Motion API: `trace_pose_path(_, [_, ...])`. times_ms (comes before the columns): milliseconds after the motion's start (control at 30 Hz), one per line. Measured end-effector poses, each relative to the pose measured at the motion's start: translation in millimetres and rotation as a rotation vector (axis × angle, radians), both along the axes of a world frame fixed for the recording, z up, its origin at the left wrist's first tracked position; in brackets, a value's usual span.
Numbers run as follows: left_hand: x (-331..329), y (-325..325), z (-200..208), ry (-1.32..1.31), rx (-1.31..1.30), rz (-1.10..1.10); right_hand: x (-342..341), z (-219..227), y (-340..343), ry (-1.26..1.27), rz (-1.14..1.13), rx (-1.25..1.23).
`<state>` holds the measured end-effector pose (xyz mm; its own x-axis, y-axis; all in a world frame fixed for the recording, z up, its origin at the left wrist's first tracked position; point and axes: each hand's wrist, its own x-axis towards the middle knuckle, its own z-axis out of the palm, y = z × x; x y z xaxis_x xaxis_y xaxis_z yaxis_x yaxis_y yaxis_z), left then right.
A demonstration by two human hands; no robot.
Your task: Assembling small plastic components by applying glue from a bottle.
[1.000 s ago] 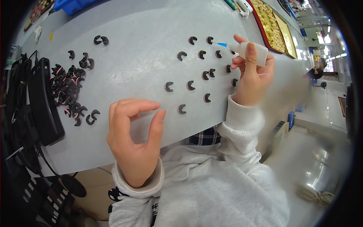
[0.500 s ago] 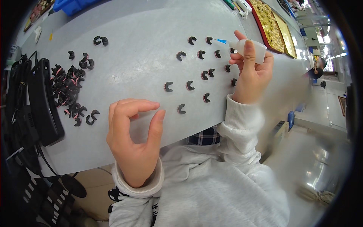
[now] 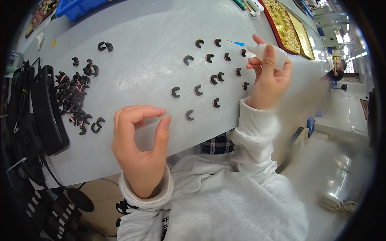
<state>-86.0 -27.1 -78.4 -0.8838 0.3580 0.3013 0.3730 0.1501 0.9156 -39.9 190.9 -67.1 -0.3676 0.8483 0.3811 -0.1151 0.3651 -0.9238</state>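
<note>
My right hand (image 3: 270,86) grips a white squeeze bottle (image 3: 278,57), thumb on top, fingers beneath. The bottle's blue needle tip (image 3: 239,44) points left, its thin end just right of a small black C-shaped piece (image 3: 217,42) and apart from it. Several more such pieces with pink-toothed outer edges stand spread over the grey table, among them one C-shaped piece (image 3: 198,90) in the middle. My left hand (image 3: 138,146) hovers by the table's near side, thumb and fingers curved apart and holding nothing; a C-shaped piece (image 3: 189,115) is nearest to it.
A heap of black pieces (image 3: 72,92) lies at left, beside a long black device (image 3: 48,108) with cables. A blue bin (image 3: 76,10) stands at the far left edge. Trays of small yellowish pieces (image 3: 281,24) lie far right. Beyond them, a person (image 3: 337,73) is in the background.
My right hand has shifted slightly right with the bottle, so the needle has parted from the black piece it was touching. My left hand keeps nearly the same pose; the view has shifted slightly.
</note>
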Motion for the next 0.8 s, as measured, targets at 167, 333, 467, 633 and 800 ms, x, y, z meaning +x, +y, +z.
trace_pose_path(167, [0,2,1,-0.004,0.002,-0.002,18,2,5,-0.025,-0.056,-0.026])
trace_pose_path(333, [1,5,2,-0.012,-0.007,0.000,26,0,4,-0.065,-0.050,-0.055])
trace_pose_path(467, [3,8,3,-0.009,-0.018,0.005,26,1,5,-0.077,-0.022,-0.074])
trace_pose_path(633, [0,2,-1,-0.015,-0.014,-0.020,27,-1,0,-0.112,-0.027,-0.080])
trace_pose_path(800, [1,1,3,-0.021,-0.012,-0.008,24,0,0,-0.077,-0.015,-0.068])
